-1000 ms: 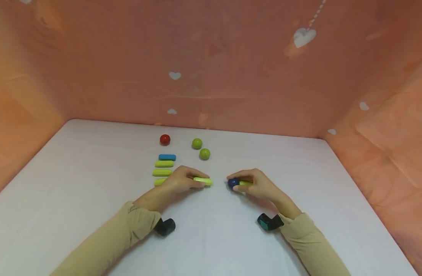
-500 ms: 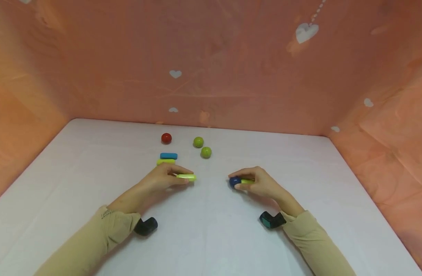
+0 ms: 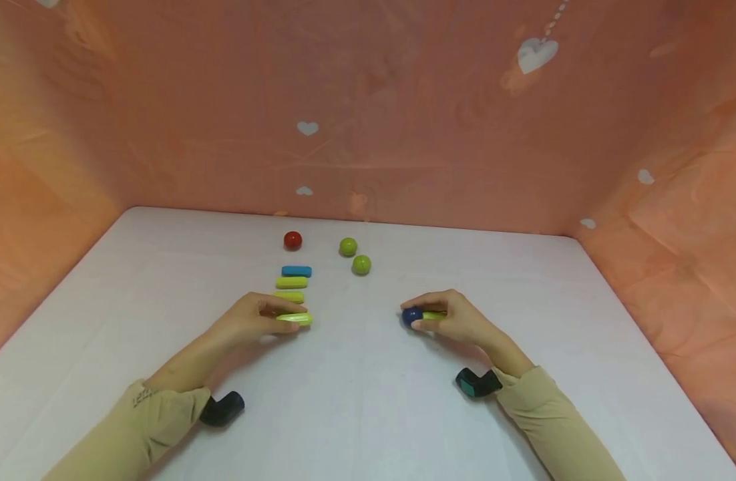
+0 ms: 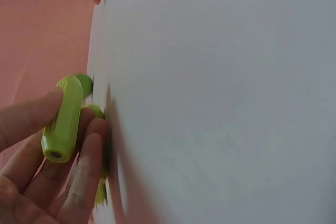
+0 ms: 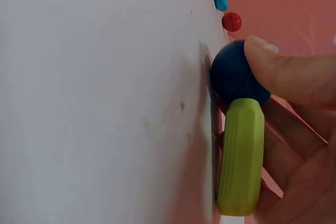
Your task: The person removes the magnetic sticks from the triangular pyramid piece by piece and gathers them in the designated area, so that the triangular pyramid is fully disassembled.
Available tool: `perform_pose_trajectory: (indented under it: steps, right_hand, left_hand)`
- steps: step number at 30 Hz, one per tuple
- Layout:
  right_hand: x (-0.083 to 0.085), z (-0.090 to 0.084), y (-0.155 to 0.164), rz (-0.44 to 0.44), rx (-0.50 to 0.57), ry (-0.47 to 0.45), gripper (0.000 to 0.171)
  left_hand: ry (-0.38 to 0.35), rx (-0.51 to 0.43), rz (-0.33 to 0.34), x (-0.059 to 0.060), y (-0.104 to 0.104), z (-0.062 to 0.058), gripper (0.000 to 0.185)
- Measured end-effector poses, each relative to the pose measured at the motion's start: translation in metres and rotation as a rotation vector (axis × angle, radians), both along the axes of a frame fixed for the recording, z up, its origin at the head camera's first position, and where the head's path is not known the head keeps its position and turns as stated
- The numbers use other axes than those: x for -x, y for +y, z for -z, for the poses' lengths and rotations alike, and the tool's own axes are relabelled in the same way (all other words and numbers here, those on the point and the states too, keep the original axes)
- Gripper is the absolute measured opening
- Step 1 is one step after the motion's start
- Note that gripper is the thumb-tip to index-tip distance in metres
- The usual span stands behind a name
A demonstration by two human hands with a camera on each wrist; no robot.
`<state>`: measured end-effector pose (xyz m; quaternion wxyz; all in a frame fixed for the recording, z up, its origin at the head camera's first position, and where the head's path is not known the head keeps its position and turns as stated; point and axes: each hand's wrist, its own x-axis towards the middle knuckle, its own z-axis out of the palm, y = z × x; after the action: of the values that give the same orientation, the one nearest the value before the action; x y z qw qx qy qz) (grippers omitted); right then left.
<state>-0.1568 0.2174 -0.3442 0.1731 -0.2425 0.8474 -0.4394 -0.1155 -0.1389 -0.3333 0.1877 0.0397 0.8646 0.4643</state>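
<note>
Pinched between thumb and fingers of the left hand (image 3: 248, 322), a lime-green stick (image 3: 294, 319) is held low over the white table (image 3: 368, 414), just in front of a row of two green sticks (image 3: 291, 282) and a blue stick (image 3: 296, 271). A dark blue ball (image 3: 411, 315) joined to another green stick (image 5: 240, 156) is gripped by the right hand (image 3: 458, 319). If the ball were nudged or released carelessly, it could likely roll away; the tidy row could be knocked askew by a low placement.
</note>
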Motion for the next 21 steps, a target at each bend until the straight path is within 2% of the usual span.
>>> perform_pose_trajectory:
  steps: [8, 21]
  right_hand:
    - [0.0001, 0.0004, 0.0012, -0.008, 0.008, -0.005, 0.031]
    - [-0.0003, 0.0011, 0.0012, 0.006, 0.004, -0.015, 0.031]
  left_hand:
    - [0.004, 0.020, -0.026, -0.0001, -0.0085, 0.0001, 0.036]
    - [0.008, 0.061, -0.077, 0.0071, -0.0059, 0.0072, 0.030]
